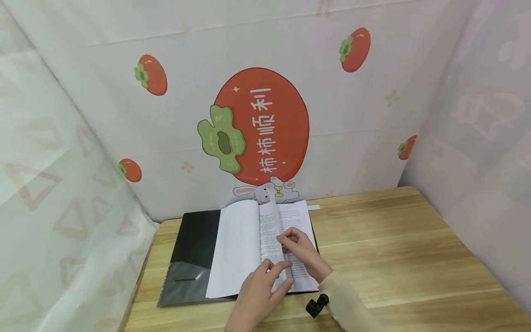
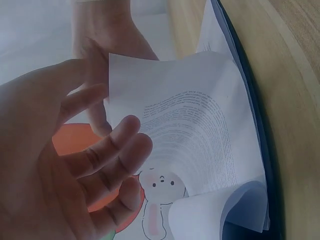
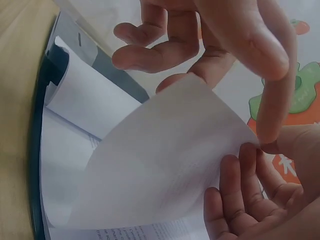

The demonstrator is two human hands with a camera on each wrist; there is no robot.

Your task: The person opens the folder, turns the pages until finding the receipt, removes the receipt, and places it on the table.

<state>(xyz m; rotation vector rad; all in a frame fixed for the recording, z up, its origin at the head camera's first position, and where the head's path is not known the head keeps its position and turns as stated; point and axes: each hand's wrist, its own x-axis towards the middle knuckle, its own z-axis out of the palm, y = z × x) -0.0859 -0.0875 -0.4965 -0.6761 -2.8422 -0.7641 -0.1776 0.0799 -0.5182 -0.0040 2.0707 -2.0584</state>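
A black folder [image 1: 202, 230] lies spread on the wooden table with printed pages in it. One page [image 1: 275, 226] stands raised from the right side, seen nearly edge-on in the head view. My right hand [image 1: 299, 249] pinches that page's free edge between thumb and fingers; the raised page [image 3: 165, 155] bends in a curve below the fingertips. Close to the page's near corner is my left hand [image 1: 263, 288], its thumb and index finger spread apart. In the left wrist view, the left hand [image 2: 65, 150] has loosely bent fingers with the tips right at the page's edge.
Turned pages [image 1: 236, 249] curve over the folder's left side. A clear pocket [image 1: 188, 281] covers the lower part of its left cover. A pale blue tab [image 1: 314, 207] sticks out at the far right corner. White printed cloth [image 1: 178, 115] hangs behind the wooden table [image 1: 394, 253].
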